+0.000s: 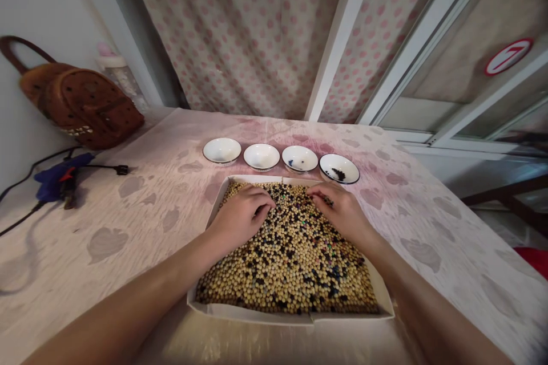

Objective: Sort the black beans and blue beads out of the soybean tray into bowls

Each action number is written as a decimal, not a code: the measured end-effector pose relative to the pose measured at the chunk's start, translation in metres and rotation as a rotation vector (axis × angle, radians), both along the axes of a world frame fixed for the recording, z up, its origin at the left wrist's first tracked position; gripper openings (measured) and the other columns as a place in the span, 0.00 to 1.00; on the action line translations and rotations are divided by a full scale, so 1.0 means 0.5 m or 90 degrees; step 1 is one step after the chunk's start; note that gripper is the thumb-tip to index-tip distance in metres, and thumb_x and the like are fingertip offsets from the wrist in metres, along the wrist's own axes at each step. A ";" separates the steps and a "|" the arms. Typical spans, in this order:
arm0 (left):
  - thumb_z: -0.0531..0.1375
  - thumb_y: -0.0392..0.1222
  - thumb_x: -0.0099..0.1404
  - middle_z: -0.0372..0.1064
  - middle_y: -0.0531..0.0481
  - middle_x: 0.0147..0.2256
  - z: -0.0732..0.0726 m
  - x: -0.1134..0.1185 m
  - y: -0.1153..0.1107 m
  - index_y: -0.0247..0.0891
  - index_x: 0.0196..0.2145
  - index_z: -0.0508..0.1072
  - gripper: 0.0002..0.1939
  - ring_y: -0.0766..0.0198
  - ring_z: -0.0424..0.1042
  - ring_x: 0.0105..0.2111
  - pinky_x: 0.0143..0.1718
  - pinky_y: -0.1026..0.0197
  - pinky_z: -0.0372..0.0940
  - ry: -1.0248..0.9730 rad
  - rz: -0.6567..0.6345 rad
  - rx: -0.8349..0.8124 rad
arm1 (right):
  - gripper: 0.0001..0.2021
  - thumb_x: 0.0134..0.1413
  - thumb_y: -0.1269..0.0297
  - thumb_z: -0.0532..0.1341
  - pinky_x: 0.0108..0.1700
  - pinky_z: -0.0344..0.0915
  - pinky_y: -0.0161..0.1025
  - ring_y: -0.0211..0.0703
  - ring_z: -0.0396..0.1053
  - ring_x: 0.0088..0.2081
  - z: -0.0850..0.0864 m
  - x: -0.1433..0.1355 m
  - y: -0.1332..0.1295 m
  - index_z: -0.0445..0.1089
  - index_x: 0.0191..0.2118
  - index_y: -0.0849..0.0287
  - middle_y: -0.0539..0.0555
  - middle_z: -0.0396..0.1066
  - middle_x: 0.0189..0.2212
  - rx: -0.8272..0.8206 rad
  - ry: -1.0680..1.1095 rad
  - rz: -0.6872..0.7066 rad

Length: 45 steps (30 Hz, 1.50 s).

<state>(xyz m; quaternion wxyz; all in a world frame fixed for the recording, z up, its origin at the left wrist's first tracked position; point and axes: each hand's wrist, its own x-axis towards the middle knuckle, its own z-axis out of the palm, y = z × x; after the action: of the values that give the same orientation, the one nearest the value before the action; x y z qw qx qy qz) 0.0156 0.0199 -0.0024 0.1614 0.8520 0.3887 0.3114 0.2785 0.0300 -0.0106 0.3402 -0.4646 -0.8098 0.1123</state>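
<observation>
A shallow white cardboard box holds a layer of yellow soybeans mixed with black beans and a few green, blue and red bits. Over its far left part is my left hand, thumb and fingertips pinched together just above the beans. My right hand is at the far right corner, its fingers curled in towards the thumb. Dark beans show in the gap of that hand; whether they are held or lie beneath cannot be made out. What the left fingertips pinch, if anything, is too small to see.
Behind the box stand several white bowls in a row; the rightmost bowl has black beans, and the bowl beside it a few dark bits. At left lie a blue glue gun with cords, a brown backpack and a bottle.
</observation>
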 end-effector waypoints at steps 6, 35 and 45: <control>0.56 0.30 0.66 0.76 0.48 0.39 -0.003 0.000 0.001 0.39 0.38 0.78 0.11 0.57 0.72 0.44 0.49 0.52 0.68 0.010 -0.005 0.003 | 0.09 0.60 0.66 0.56 0.44 0.67 0.47 0.48 0.71 0.39 0.016 -0.006 0.072 0.73 0.41 0.54 0.54 0.76 0.37 0.023 0.014 -0.057; 0.56 0.32 0.68 0.75 0.48 0.40 -0.008 -0.004 0.002 0.39 0.39 0.78 0.10 0.58 0.71 0.43 0.50 0.51 0.67 -0.004 -0.021 -0.006 | 0.09 0.59 0.69 0.58 0.48 0.66 0.45 0.46 0.72 0.43 0.007 -0.003 0.003 0.73 0.42 0.55 0.53 0.75 0.42 -0.110 -0.105 0.016; 0.56 0.33 0.68 0.75 0.49 0.41 -0.002 -0.001 -0.002 0.40 0.39 0.77 0.10 0.59 0.72 0.44 0.49 0.52 0.68 -0.012 -0.014 -0.011 | 0.06 0.61 0.70 0.58 0.47 0.65 0.45 0.46 0.68 0.44 0.011 -0.018 -0.007 0.71 0.37 0.55 0.53 0.72 0.39 -0.064 -0.122 0.093</control>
<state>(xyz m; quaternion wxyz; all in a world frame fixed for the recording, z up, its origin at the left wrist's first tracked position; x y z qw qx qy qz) 0.0149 0.0191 -0.0035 0.1759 0.8518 0.3806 0.3142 0.2696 0.0265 -0.0052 0.2285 -0.4294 -0.8636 0.1327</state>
